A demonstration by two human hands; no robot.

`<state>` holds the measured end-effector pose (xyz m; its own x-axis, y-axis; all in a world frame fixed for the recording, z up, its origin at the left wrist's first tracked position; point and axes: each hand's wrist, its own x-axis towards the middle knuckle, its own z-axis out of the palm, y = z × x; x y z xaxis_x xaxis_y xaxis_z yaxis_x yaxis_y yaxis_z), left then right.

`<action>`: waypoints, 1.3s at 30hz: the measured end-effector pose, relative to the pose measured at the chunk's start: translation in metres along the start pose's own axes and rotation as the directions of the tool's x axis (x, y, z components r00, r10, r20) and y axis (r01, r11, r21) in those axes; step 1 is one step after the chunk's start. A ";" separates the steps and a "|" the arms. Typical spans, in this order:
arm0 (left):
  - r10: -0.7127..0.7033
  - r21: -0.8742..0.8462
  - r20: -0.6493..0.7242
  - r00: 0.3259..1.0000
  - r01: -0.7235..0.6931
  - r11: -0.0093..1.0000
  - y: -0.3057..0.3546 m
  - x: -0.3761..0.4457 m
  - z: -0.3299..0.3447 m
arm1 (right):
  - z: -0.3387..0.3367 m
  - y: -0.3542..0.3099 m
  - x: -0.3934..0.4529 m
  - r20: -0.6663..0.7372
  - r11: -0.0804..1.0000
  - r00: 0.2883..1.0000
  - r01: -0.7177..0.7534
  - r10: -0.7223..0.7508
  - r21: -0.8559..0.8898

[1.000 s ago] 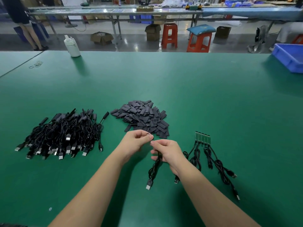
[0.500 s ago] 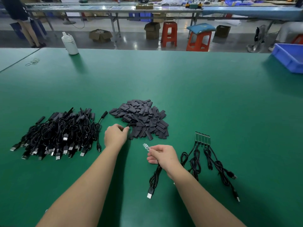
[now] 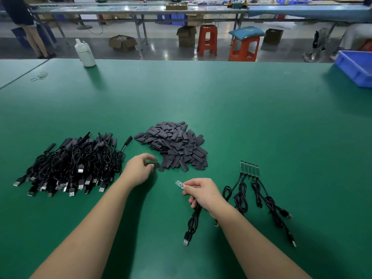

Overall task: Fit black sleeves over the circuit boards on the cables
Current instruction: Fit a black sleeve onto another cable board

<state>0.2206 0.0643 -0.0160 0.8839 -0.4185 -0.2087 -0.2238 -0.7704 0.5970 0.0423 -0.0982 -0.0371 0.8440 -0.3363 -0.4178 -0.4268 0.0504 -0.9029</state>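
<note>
A heap of flat black sleeves [image 3: 175,146] lies in the middle of the green table [image 3: 241,117]. My left hand [image 3: 138,171] is at the heap's near-left edge and pinches one black sleeve [image 3: 154,164]. My right hand [image 3: 201,191] grips a black cable [image 3: 193,220] just behind its bare circuit board [image 3: 179,184], which sticks out to the left. The cable's USB plug [image 3: 186,240] hangs toward me. To the right lie several cables with bare circuit boards [image 3: 249,169] side by side. At the left is a pile of sleeved cables [image 3: 70,168].
A white bottle [image 3: 85,53] stands at the far left edge of the table, with rubber bands [image 3: 40,75] nearby. A blue bin [image 3: 356,67] sits at the far right. Beyond the table are stools, boxes, benches and a standing person [image 3: 26,25].
My left hand left the right hand, reached to the sleeve heap and now pinches a sleeve there. My right hand kept hold of the cable, its board now exposed.
</note>
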 end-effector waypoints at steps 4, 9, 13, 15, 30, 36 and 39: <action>0.148 0.263 0.010 0.989 -0.145 0.954 -0.011 -0.018 0.001 | -0.004 -0.002 -0.001 0.027 1.000 1.000 -0.001 0.001 0.000; 0.239 0.504 0.034 0.970 -0.223 0.834 -0.014 -0.032 0.005 | -0.006 -0.004 -0.003 0.060 1.000 0.998 -0.005 0.004 0.010; 0.323 0.519 -0.005 0.946 -0.274 0.810 -0.016 -0.041 0.007 | -0.008 -0.004 -0.005 0.080 1.000 0.997 0.008 -0.008 0.008; 0.401 0.356 0.015 0.916 -0.380 0.854 -0.016 -0.046 0.010 | -0.009 -0.003 -0.005 0.084 1.000 0.996 0.010 -0.011 0.008; 0.510 0.138 -0.012 0.860 -0.504 0.852 0.000 -0.074 0.028 | -0.009 0.000 -0.007 0.074 0.999 0.997 0.024 -0.027 0.041; 0.515 0.168 -0.048 0.856 -0.501 0.849 0.004 -0.078 0.030 | -0.008 0.002 -0.005 0.069 0.999 0.997 0.034 -0.035 0.016; 0.550 0.171 -0.009 0.835 -0.541 0.823 0.005 -0.078 0.029 | -0.008 0.003 -0.004 0.063 0.999 0.998 0.031 -0.032 0.013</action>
<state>0.1391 0.0793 -0.0193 0.6183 -0.7693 0.1610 -0.7328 -0.4902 0.4718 0.0350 -0.1040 -0.0374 0.8759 -0.2778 -0.3946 -0.3965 0.0519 -0.9166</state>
